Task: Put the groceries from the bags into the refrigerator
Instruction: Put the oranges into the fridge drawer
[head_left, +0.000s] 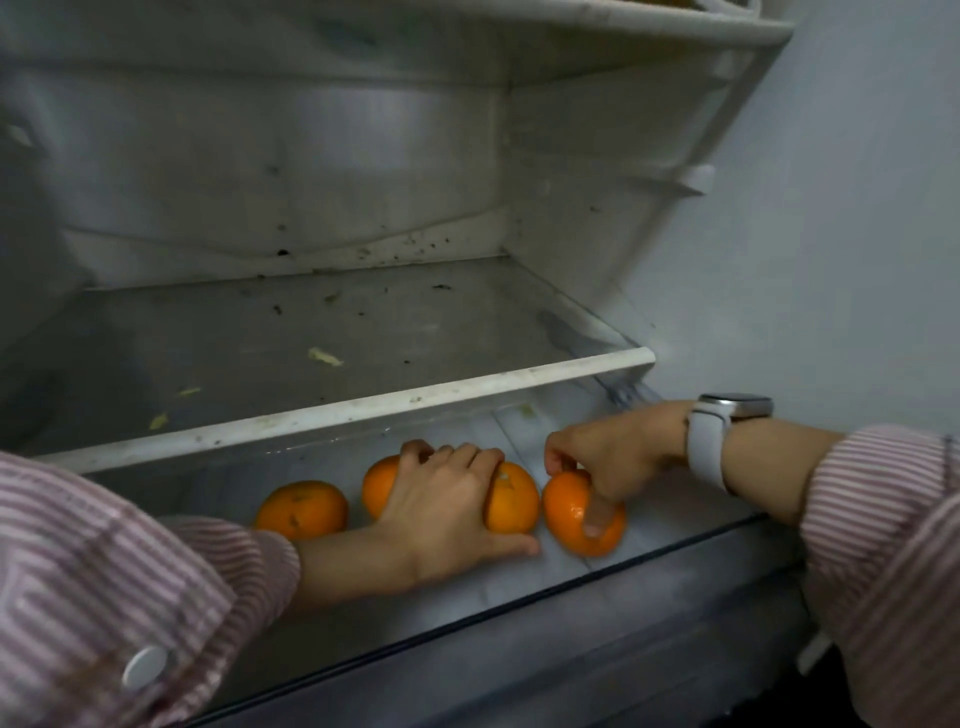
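Left hand: fingers spread over two round orange tangerines, one under the fingertips, one under the palm's thumb side.
Right hand: pinches a third orange tangerine, thumb on its front.
Fourth tangerine: loose, just left of the left hand.
Clear plastic drawer: holds all four.
Stained glass shelf: above both hands.
White smartwatch: on the right wrist.

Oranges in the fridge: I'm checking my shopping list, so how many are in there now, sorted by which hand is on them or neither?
Under the left hand: 2, the back orange and the front orange.
Gripped by the right hand: 1, the right orange.
Untouched: 1, the far-left orange.
Total: 4 oranges, all on the lower shelf.
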